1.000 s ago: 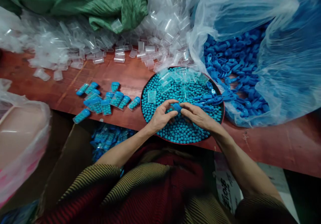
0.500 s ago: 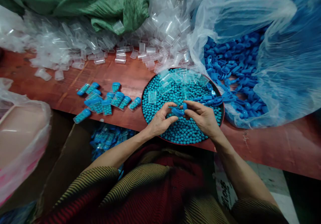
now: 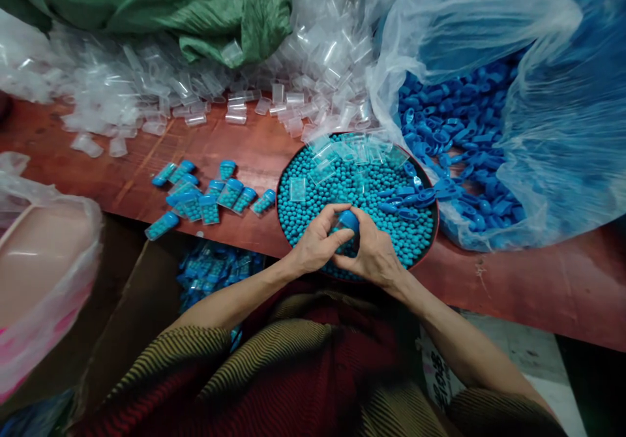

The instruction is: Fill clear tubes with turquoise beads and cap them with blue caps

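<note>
Over a round tray [image 3: 437, 231] of turquoise beads, my left hand [image 3: 320, 240] and my right hand [image 3: 372, 249] meet around one small clear container with a blue cap [image 3: 348, 221]. Fingers of both hands are closed on it and cover much of its body. Empty clear containers [image 3: 297, 189] lie on the beads at the tray's back and left. Several loose blue caps [image 3: 408, 201] rest on the beads just beyond my right hand.
Filled, capped containers [image 3: 229, 194] lie left of the tray. Empty clear containers [image 3: 102, 104] are heaped at the back under green cloth [image 3: 235, 13]. A plastic bag [image 3: 552, 130] of blue caps [image 3: 454, 111] stands right. More filled containers [image 3: 210, 271] lie below the table edge.
My right hand has moved slightly left and down, closer to my left hand. The blue cap it pinched now sits on the container between both hands.
</note>
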Action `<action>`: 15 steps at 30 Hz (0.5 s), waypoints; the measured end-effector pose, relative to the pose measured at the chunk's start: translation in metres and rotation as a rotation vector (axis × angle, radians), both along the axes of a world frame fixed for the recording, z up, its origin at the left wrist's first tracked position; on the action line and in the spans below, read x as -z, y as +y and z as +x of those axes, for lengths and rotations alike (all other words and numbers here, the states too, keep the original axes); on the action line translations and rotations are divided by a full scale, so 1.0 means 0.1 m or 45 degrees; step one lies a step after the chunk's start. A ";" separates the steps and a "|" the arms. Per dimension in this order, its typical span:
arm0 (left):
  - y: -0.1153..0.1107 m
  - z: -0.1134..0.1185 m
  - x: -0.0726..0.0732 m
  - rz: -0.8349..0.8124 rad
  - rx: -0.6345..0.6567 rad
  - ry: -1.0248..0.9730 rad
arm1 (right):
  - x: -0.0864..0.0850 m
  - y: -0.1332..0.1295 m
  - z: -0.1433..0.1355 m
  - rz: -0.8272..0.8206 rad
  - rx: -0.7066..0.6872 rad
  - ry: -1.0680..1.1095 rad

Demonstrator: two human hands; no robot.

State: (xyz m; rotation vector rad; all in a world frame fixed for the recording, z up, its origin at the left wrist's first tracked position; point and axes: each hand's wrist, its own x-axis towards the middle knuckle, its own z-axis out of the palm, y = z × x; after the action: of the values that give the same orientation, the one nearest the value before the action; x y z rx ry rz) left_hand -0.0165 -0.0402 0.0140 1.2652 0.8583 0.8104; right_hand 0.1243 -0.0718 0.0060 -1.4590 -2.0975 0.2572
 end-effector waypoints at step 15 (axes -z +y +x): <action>-0.02 0.04 -0.07 -0.165 -0.181 -0.064 | 0.12 0.04 -0.16 -0.081 0.041 0.197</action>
State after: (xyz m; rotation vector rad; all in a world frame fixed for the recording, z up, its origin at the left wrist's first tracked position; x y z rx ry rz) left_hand -0.0120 -0.0419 0.0208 1.0752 0.9527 0.8810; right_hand 0.1087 -0.0682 -0.0055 -1.4594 -1.9569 0.4142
